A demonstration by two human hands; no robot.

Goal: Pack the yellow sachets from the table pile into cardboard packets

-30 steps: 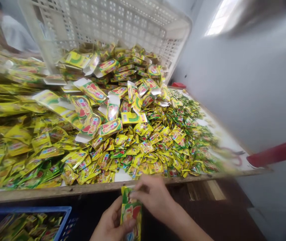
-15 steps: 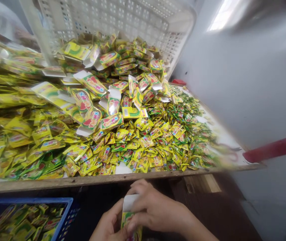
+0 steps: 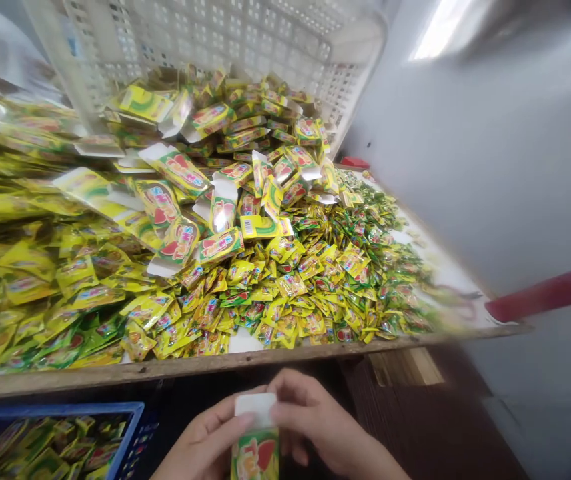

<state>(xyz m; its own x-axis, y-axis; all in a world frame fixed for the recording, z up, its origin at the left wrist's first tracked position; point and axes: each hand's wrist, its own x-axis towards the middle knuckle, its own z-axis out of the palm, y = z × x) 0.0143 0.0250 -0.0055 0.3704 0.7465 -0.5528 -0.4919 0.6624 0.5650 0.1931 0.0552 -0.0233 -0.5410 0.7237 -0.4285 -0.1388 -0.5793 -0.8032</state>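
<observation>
Below the table's front edge, a small yellow-green candy box (image 3: 255, 453) is held upright between both hands, its white end flap (image 3: 256, 407) facing up. My left hand (image 3: 205, 437) wraps the box from the left, thumb on the flap's lower left corner. From the right, my right hand (image 3: 313, 413) pinches the flap's right edge with thumb and fingers. Several similar boxes with white flaps (image 3: 180, 243) lie heaped on the table above my hands, along with many small yellow and green sachets (image 3: 290, 287).
A white perforated crate (image 3: 365, 73) lies tipped at the back, boxes spilling from it. At lower left stands a blue crate (image 3: 133, 433) holding similar boxes. The wooden table edge (image 3: 190, 365) runs across the front. A red-handled object (image 3: 540, 297) juts out at right, by a grey wall.
My right hand has shifted from over the top of the box to its right side. The flap now shows more fully, and the box's printed front faces me.
</observation>
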